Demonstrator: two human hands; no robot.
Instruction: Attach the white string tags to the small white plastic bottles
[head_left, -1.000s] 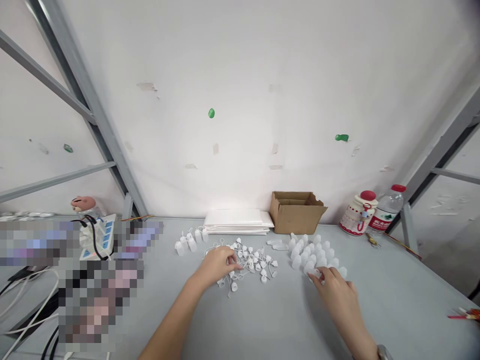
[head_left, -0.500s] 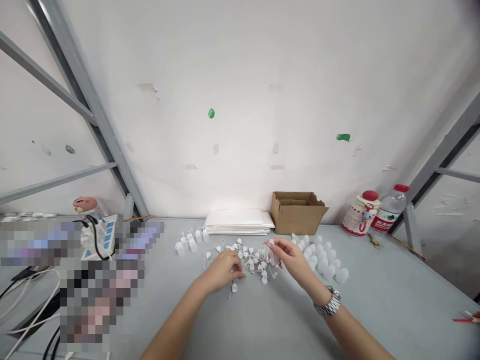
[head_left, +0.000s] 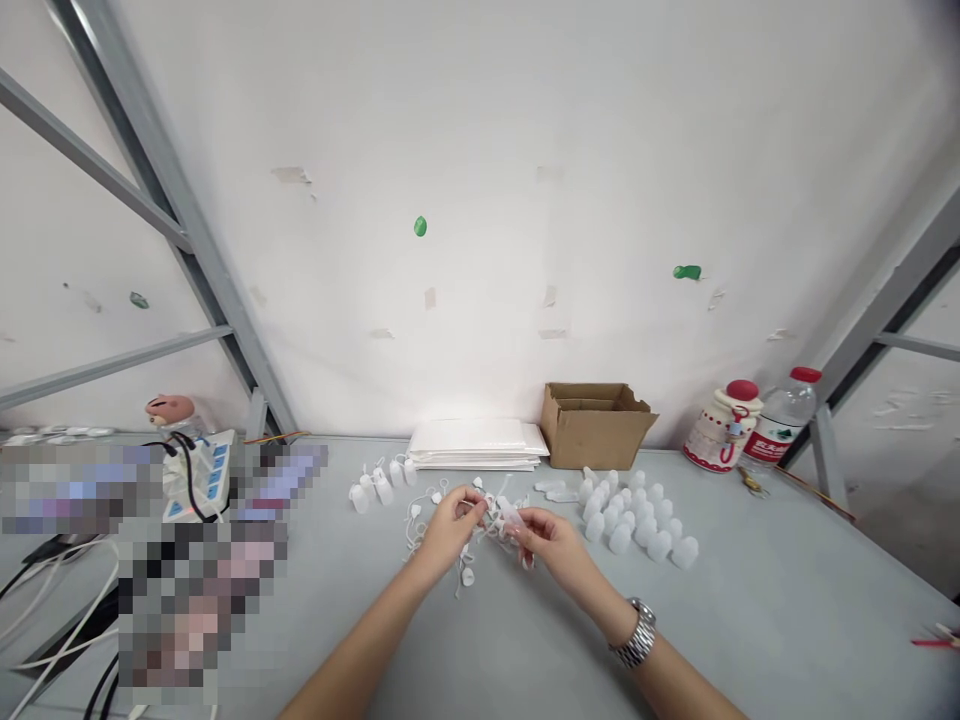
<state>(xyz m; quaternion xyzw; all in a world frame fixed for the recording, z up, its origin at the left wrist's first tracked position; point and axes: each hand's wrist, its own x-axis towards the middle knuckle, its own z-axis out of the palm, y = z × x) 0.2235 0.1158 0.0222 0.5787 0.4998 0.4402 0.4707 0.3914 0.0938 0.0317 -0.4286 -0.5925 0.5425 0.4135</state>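
Note:
My right hand pinches a translucent white piece over the pile. Close by on the left, my left hand has its thumb and fingertips pressed together at the pile; what they hold is too small to name. Small white caps with cords lie in a loose pile under and around both hands. Rows of frosted white pieces stand to the right of the pile. White pieces with loops stand in a small group at the left.
Behind the pile lie stacked white sheets beside an open cardboard box. A decorated bottle and a clear red-capped bottle stand at the back right. A power strip with cables is at the left.
My right hand has moved left and down with the translucent piece. My left hand has moved slightly up, its fingertips now pinched near that piece. Two flat translucent pieces now show behind the right hand.

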